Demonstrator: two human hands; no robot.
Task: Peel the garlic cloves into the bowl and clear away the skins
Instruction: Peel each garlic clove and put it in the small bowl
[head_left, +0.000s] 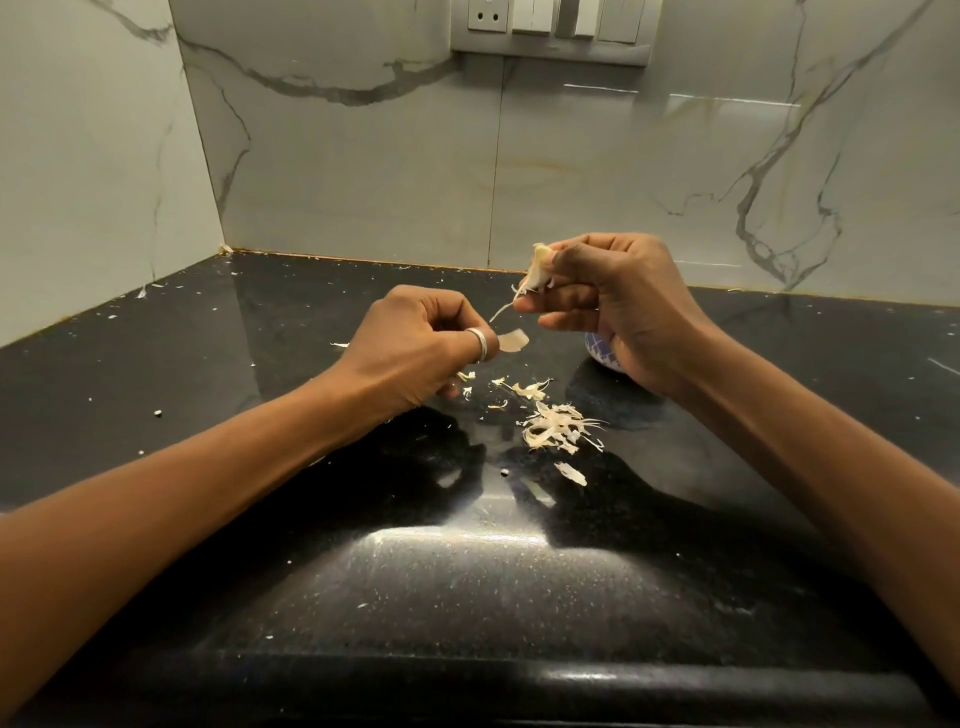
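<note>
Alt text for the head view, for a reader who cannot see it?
The right hand holds a partly peeled garlic clove above a black countertop while the left hand pinches a skin flake. Beneath them lie loose skins; a patterned bowl shows partly behind the right hand.

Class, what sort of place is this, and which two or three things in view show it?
Most likely a home kitchen corner: a polished black countertop, marble-look wall tiles with a socket-and-switch panel, and garlic skins strewn on it; the right hand holds a garlic clove.
</note>
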